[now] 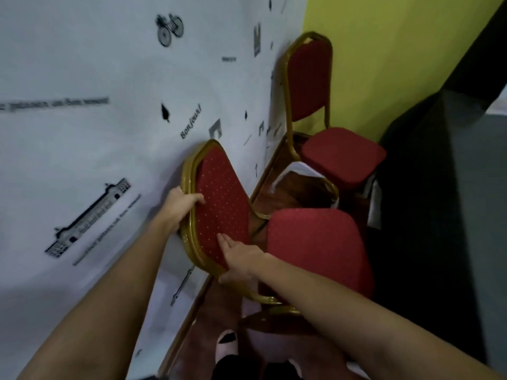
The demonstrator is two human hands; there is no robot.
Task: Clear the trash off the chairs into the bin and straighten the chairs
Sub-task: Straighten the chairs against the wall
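A red padded chair with a gold frame stands against the white printed wall; its backrest leans toward the wall and its seat faces right. My left hand grips the backrest's upper gold edge, fingers curled over onto the red fabric. My right hand holds the backrest's lower edge, thumb under the frame and fingers flat on the fabric. A second red chair stands farther back in the corner. Between the chairs is a bin with a white liner, seen from above.
The white wall with black prints runs along the left. A yellow wall lies behind the far chair. A dark cloth-covered surface borders the right. My slippered feet stand on the brown wooden floor.
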